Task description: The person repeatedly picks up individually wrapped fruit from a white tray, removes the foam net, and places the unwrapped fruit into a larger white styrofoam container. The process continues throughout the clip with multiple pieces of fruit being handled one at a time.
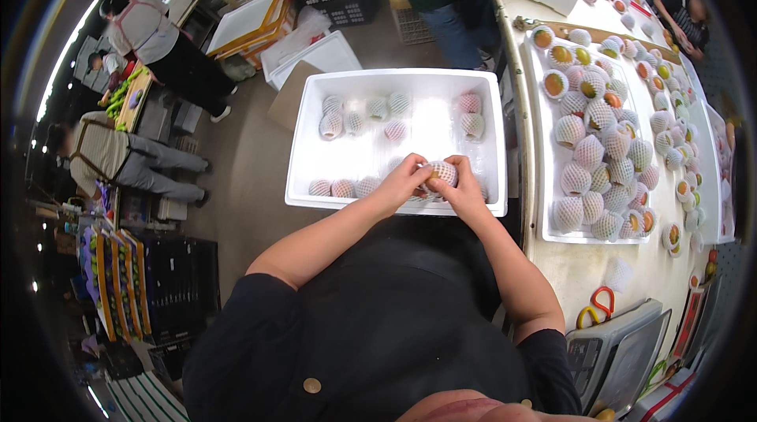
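Both my left hand (408, 181) and my right hand (464, 187) grip one round fruit in a white foam net (442, 172), held above the near side of a white foam box (298, 144). Inside the box, several netted fruits sit in groups: some at the back left, a pink-netted fruit (395, 130) near the middle, a pair at the right wall, and a row along the near wall that includes a netted fruit (342, 188). My hands partly hide the fruits beneath them.
At right, a table (547, 262) bears a foam lid (550, 231) heaped with netted fruits, loose netted fruits, scissors (602, 299) and a grey scale (627, 351). A person in jeans (449, 32) stands beyond the box. Other people work at left. Stacked crates (183, 286) stand at lower left.
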A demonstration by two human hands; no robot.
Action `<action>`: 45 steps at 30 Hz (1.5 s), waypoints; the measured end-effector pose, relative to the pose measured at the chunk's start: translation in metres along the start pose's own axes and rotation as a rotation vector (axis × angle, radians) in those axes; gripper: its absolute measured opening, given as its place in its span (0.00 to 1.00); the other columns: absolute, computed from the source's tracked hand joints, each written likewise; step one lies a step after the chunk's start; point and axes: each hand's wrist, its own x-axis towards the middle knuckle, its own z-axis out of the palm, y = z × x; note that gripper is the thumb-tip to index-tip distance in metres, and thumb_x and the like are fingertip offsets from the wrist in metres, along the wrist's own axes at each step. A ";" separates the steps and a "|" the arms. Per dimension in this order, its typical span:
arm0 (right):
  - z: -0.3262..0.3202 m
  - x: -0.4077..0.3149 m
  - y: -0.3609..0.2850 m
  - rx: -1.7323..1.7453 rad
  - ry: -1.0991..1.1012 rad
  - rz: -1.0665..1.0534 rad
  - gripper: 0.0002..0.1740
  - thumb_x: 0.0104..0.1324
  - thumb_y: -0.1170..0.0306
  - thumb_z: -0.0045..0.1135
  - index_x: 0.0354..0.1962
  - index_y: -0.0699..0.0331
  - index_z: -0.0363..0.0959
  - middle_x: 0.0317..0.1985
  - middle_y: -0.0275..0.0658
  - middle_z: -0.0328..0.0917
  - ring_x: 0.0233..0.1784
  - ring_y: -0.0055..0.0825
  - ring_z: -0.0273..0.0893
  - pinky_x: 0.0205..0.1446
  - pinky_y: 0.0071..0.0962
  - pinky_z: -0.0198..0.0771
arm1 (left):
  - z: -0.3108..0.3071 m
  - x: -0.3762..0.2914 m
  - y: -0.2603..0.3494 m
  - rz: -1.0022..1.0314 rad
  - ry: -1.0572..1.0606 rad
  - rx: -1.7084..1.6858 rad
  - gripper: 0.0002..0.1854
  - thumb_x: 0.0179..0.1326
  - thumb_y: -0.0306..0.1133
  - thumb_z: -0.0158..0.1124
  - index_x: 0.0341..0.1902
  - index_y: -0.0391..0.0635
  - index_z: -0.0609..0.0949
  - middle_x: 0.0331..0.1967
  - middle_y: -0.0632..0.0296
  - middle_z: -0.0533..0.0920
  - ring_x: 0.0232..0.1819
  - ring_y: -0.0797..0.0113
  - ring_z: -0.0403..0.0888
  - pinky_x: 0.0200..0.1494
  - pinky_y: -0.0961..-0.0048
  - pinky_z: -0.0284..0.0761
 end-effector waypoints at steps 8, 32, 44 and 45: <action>-0.003 0.004 0.013 0.101 -0.070 0.105 0.29 0.68 0.58 0.62 0.56 0.68 0.61 0.45 0.41 0.72 0.37 0.21 0.76 0.34 0.21 0.74 | -0.005 0.000 -0.005 0.229 0.206 0.436 0.10 0.73 0.36 0.52 0.40 0.42 0.74 0.30 0.64 0.76 0.28 0.76 0.73 0.32 0.76 0.72; -0.024 0.011 0.002 1.289 -0.090 0.356 0.28 0.71 0.50 0.40 0.53 0.63 0.71 0.48 0.38 0.79 0.49 0.28 0.77 0.51 0.31 0.73 | -0.015 0.004 -0.003 -0.198 -0.174 -0.580 0.15 0.73 0.42 0.54 0.54 0.46 0.77 0.50 0.63 0.81 0.52 0.67 0.79 0.56 0.63 0.75; -0.023 0.014 0.004 1.246 -0.090 0.421 0.26 0.73 0.46 0.41 0.50 0.60 0.71 0.38 0.35 0.78 0.34 0.25 0.77 0.41 0.30 0.76 | -0.011 -0.001 0.006 -0.048 -0.270 -0.754 0.19 0.66 0.32 0.61 0.60 0.49 0.75 0.57 0.61 0.78 0.63 0.62 0.73 0.67 0.58 0.68; -0.022 0.014 0.004 1.238 -0.100 0.418 0.27 0.73 0.46 0.40 0.50 0.60 0.71 0.37 0.35 0.78 0.33 0.25 0.76 0.41 0.30 0.77 | -0.009 -0.002 0.008 -0.049 -0.235 -0.710 0.20 0.66 0.31 0.59 0.61 0.48 0.73 0.58 0.60 0.77 0.63 0.61 0.73 0.68 0.58 0.67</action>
